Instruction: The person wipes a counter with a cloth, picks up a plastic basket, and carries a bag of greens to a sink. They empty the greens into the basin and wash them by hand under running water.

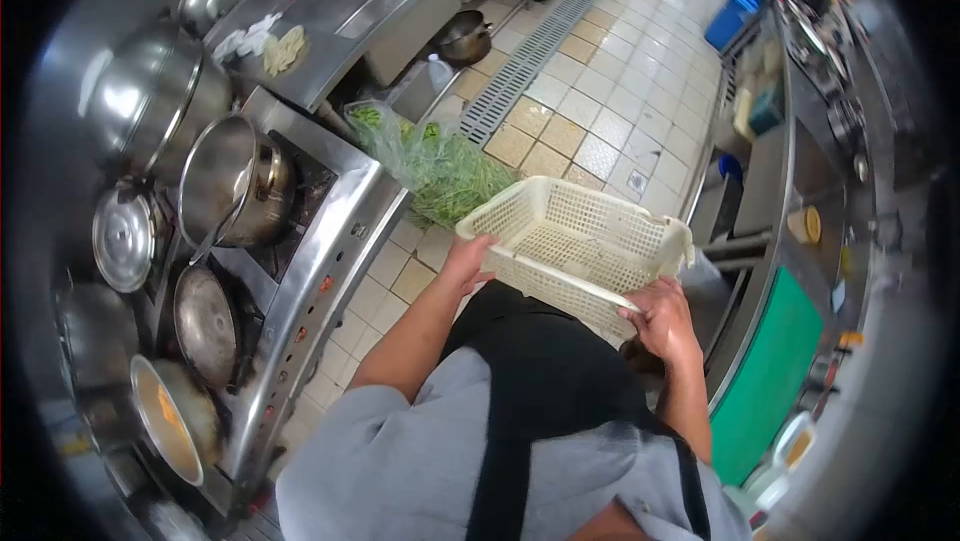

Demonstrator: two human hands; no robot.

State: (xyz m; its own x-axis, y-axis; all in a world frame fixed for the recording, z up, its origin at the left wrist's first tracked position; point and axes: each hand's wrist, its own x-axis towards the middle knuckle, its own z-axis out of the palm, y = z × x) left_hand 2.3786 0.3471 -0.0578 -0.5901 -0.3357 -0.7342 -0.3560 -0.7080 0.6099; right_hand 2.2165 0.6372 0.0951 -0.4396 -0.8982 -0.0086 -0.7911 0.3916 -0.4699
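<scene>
A cream plastic basket (575, 286) with lattice walls is held in front of my waist, tilted toward me. Nothing lies in the part of it that I can see. My left hand (467, 263) grips its near left corner, and my right hand (664, 317) is wrapped round the rim at the near right. Part of the far right rim looks broken or ragged. Just beyond the basket's left side, a clear plastic bag of leafy greens (455, 178) sits low beside the stove.
On my left runs a steel stove (330, 271) with a deep pot (235, 181), a pan (205, 326) and several other vessels. A sink (375, 11) stands beyond it. To my right is a counter with a green board (770, 381). A drain grate (540, 46) crosses the tiled floor.
</scene>
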